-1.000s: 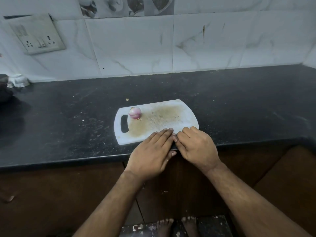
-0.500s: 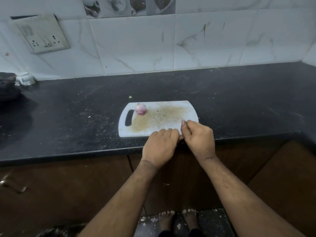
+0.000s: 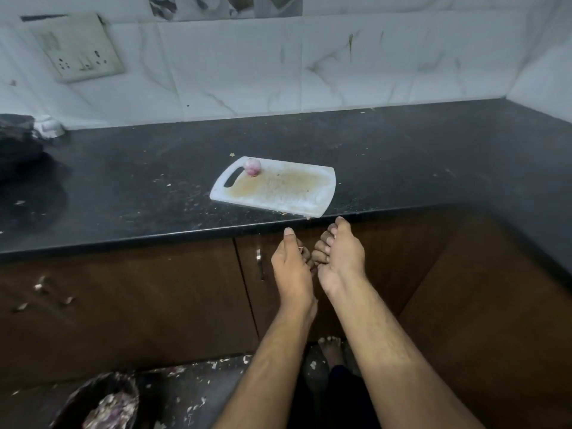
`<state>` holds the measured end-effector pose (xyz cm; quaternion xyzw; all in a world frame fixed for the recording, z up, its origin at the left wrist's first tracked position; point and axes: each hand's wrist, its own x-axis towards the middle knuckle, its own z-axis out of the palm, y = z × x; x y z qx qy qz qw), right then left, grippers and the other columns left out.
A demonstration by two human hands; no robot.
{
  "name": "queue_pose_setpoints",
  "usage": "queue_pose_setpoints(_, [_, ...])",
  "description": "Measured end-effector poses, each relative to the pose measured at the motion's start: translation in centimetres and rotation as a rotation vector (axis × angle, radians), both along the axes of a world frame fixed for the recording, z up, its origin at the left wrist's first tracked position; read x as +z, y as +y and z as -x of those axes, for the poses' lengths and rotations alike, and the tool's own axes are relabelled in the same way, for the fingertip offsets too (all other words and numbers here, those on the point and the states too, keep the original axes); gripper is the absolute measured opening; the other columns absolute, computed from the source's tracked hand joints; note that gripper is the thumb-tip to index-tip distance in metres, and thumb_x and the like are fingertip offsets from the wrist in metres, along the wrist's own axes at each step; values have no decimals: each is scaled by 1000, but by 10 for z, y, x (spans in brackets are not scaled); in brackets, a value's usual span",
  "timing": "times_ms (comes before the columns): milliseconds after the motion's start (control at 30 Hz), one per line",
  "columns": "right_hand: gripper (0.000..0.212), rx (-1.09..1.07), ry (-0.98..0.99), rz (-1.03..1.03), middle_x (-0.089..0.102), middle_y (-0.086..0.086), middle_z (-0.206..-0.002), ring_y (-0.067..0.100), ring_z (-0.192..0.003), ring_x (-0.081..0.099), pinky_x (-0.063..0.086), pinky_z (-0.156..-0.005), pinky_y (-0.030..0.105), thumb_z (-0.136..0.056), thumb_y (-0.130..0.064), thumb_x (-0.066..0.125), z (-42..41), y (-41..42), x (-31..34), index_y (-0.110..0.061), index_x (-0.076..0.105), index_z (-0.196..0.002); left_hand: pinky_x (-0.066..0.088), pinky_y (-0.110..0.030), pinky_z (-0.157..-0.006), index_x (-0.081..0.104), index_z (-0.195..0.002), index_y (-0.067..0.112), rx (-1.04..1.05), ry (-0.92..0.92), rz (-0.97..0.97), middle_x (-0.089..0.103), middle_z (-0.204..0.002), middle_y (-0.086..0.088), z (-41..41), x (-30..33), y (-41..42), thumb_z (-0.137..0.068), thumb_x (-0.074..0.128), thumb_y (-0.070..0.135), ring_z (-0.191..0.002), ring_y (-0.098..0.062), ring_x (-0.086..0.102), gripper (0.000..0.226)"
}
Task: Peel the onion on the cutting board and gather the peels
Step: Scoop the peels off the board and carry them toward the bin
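A small, round, glossy pink onion [image 3: 252, 167] sits at the 10 o'clock corner of the flat white stained cutting board [image 3: 322, 193] on the speckled black stone desk [image 3: 123, 193]. Below the desk edge, left hand [image 3: 289, 264] and right hand [image 3: 339, 258] cup together, fingers curled; whether they hold peels I cannot tell.

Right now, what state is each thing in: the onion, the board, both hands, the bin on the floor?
onion: peeled, resting on the board by its handle slot.
cutting board: flat on the counter, stained, near corner at the edge.
left hand: cupped below the counter edge, contents hidden.
right hand: cupped beside it, fingers curled.
bin: open, holding peels.
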<state>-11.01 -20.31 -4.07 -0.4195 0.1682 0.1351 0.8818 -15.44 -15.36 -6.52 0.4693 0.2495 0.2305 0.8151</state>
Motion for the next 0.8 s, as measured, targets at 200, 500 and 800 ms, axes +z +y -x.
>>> queue_pose_setpoints(200, [42, 13, 15, -127, 39, -5, -55, 5, -40, 30, 19, -32, 18, -105, -36, 50, 69, -9, 10, -20, 45, -67, 39, -26, -60, 44, -65, 21, 39, -128, 537, 44, -60, 3, 66, 33, 1, -103, 52, 45, -57, -12, 41, 46])
queue_pose_setpoints(500, [32, 85, -2, -370, 69, 9, -83, 22, -76, 71, 60, -82, 41, -101, -38, 58, 149, 25, 1, -14, 66, -80, 60, -36, -82, 62, -80, 9, 66, -326, 635, 70, -81, -11, 155, 60, 11, -102, 57, 27, -79, -22, 70, 29])
queue_pose_setpoints(800, [47, 239, -2, -341, 72, 15, -119, 30, -114, 69, 55, -98, 45, -108, -40, 37, 177, 80, 3, -7, 70, -103, 54, -41, -104, 68, -93, 8, 233, -416, 632, 71, -112, -17, 180, 37, 70, -102, 53, 24, -108, -28, 71, 23])
